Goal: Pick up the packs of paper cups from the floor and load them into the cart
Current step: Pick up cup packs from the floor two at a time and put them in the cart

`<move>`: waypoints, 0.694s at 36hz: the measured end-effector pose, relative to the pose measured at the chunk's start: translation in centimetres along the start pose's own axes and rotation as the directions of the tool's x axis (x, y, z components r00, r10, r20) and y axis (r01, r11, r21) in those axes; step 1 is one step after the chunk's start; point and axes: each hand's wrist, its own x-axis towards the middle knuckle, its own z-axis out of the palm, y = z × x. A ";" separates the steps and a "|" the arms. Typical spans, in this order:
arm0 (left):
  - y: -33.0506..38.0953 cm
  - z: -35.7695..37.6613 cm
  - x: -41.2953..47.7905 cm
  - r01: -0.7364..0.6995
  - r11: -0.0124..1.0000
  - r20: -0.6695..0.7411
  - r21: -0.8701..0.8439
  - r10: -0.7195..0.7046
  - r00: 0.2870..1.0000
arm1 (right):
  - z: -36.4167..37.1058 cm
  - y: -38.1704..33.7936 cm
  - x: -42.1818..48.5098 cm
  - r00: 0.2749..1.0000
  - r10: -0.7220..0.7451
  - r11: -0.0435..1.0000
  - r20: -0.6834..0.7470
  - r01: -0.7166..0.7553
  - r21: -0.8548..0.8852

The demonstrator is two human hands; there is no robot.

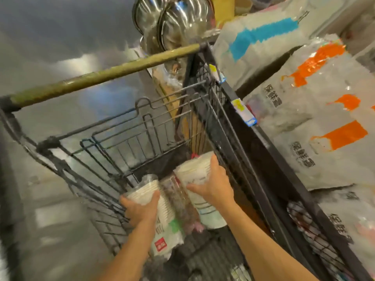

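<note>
A black wire cart (113, 136) with a worn olive handle bar (105, 75) fills the middle of the head view. Inside its basket, my left hand (140, 209) grips a plastic-wrapped pack of white paper cups (162, 220) with a red label near its lower end. My right hand (215, 185) grips a second pack of white paper cups (194, 175) a little farther in and to the right. Between the two packs lies a clear sleeve of dark patterned cups (180, 201). Both packs are tilted, with their rims pointing away from me.
A dark shelf edge (263, 138) with price tags runs along the cart's right side. Bags with orange (324, 126) and blue (259, 37) stripes lie on the shelf. Shiny steel bowls (178, 23) hang beyond the handle. Grey floor (50, 199) lies to the left.
</note>
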 end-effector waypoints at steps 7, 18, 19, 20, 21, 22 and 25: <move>-4.3 4.1 5.6 0.036 0.978 -0.044 0.206 -0.027 0.999 | 6.5 0.0 6.6 0.989 0.113 0.987 0.094 -0.101 -0.121; -6.6 7.5 10.1 0.288 0.839 -0.064 0.462 -0.292 0.954 | 10.8 1.3 10.2 0.947 0.261 0.950 0.184 -0.219 -0.222; -6.4 7.8 10.9 0.306 0.822 -0.052 0.480 -0.321 0.945 | 10.9 1.3 10.2 0.950 0.262 0.949 0.170 -0.222 -0.224; -6.5 8.0 11.6 0.305 0.815 -0.038 0.493 -0.330 0.943 | 11.0 1.3 10.2 0.950 0.265 0.946 0.167 -0.223 -0.234; -6.5 8.0 12.2 0.288 0.818 -0.028 0.498 -0.317 0.948 | 11.2 1.4 10.2 0.949 0.267 0.943 0.167 -0.221 -0.249; -6.5 8.0 12.6 0.274 0.819 -0.028 0.505 -0.302 0.953 | 11.2 1.4 10.1 0.950 0.267 0.940 0.164 -0.218 -0.264; -6.2 7.9 12.4 0.276 0.767 -0.030 0.580 -0.318 0.948 | 10.5 1.4 9.5 0.956 0.248 0.946 0.156 -0.204 -0.254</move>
